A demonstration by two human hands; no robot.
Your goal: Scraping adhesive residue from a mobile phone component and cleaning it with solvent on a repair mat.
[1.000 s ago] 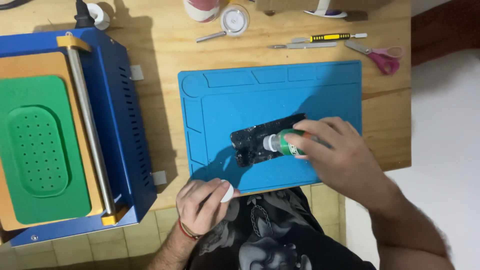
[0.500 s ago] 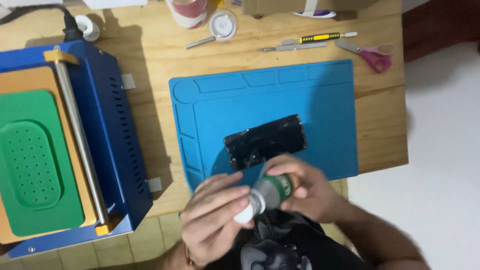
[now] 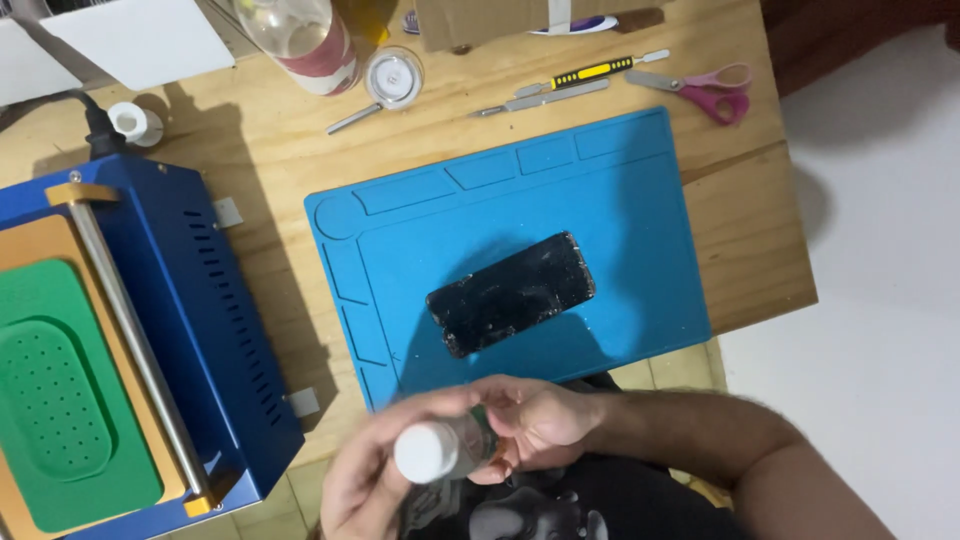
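A small bottle with a white cap (image 3: 432, 450) and a green label is held close to the camera, below the table's front edge. My right hand (image 3: 540, 420) grips its body. My left hand (image 3: 370, 470) closes around the capped end, blurred. On the blue work mat (image 3: 620, 200) a black phone screen (image 3: 512, 294) lies flat and tilted, apart from both hands, its surface speckled.
A blue machine (image 3: 190, 300) with a green pad (image 3: 60, 400) and a metal roller fills the left. Along the table's back edge lie pink-handled scissors (image 3: 712, 90), a yellow-and-black tool (image 3: 590, 72), metal tools, a round white lid (image 3: 392, 76) and a clear bottle (image 3: 300, 30).
The bottle came off the phone screen and back toward my body. My left hand joined it at the cap. The camera view moved closer to the table.
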